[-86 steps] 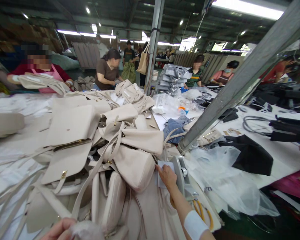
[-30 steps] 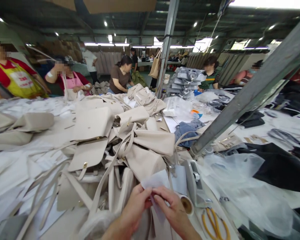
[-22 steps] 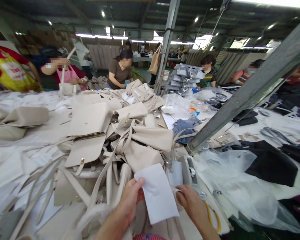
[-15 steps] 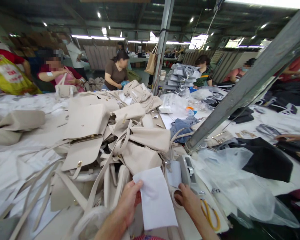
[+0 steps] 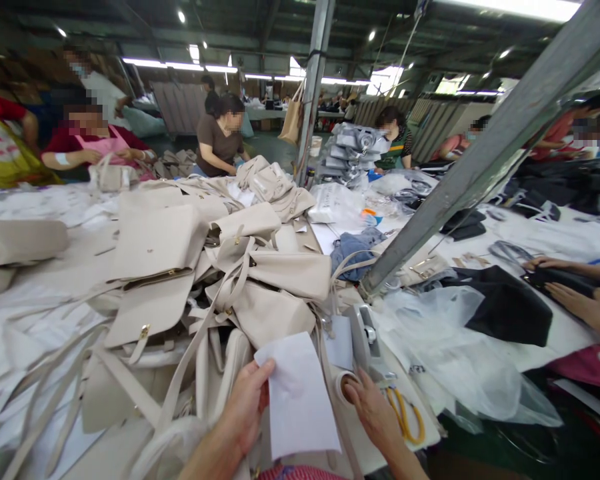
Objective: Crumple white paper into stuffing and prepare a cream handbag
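My left hand (image 5: 245,407) pinches the left edge of a white sheet (image 5: 297,397), holding it upright near the bottom middle of the view. My right hand (image 5: 373,413) rests to the right of the sheet, its fingers curled on a roll of tape (image 5: 344,388). Just behind the roll stands a grey tape dispenser (image 5: 364,337). A heap of cream handbags (image 5: 260,293) with long straps lies right in front of my hands.
Yellow-handled scissors (image 5: 405,417) lie right of my right hand. Clear plastic bags (image 5: 440,347) and black fabric (image 5: 500,310) cover the right side, where another person's hands (image 5: 575,300) work. A slanted steel beam (image 5: 460,180) crosses the table. Several people work at the far side.
I pulled a white sheet from beside the dispenser, held it in both hands, then kept it in the left alone. My right hand moved onto the tape roll.
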Demonstrator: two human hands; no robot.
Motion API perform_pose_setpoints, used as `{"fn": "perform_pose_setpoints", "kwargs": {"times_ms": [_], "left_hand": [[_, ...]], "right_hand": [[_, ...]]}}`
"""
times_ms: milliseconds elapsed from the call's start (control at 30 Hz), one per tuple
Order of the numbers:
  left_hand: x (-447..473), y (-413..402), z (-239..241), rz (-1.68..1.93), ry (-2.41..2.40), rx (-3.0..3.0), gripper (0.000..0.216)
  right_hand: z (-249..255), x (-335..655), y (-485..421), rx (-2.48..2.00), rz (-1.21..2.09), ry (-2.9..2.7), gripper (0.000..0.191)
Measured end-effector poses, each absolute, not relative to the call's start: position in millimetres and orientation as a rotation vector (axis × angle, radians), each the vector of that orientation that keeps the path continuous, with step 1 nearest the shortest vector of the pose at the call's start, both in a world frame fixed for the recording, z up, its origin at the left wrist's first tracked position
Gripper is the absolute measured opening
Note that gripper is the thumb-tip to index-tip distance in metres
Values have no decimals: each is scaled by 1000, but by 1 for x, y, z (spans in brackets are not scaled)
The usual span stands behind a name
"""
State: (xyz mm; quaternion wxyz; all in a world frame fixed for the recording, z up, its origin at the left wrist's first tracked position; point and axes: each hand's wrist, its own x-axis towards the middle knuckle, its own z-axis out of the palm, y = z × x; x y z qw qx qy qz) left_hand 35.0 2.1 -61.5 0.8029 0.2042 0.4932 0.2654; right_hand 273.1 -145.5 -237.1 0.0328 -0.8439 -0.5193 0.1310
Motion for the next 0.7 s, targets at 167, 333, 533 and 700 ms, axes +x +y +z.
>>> {"fn": "perform_pose_setpoints", "kwargs": {"times_ms": [167, 333, 533, 700], "left_hand": [[34, 0, -67, 565, 1035, 443, 21], [31, -1, -78, 570, 980, 462, 29], [30, -1, -76, 579, 971, 544, 36], [33, 1, -71, 552, 973, 647, 37]], "right_hand": [[-230, 286, -119, -2597, 463, -1561, 23], [-222, 289, -101, -2583, 460, -1570, 18], [-140, 258, -84, -1913, 1109, -919, 57], [-67, 214, -67, -1343, 1445, -862, 51]]}}
